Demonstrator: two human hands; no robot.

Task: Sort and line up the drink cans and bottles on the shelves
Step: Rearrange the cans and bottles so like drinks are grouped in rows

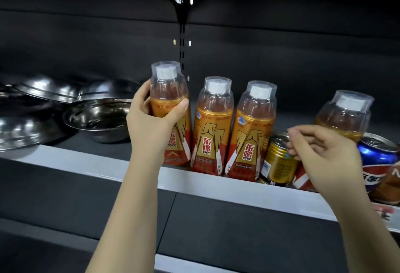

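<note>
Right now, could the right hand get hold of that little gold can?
Probably yes. The right hand hovers right at the gold can, fingertips at its top rim. The can stands at the shelf's front edge with nothing in front, though bottles crowd its sides.

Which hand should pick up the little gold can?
The right hand, I think. Its fingertips are already at the gold can, though I cannot tell if they have a grip. The left hand is busy, wrapped around the leftmost orange bottle.
</note>
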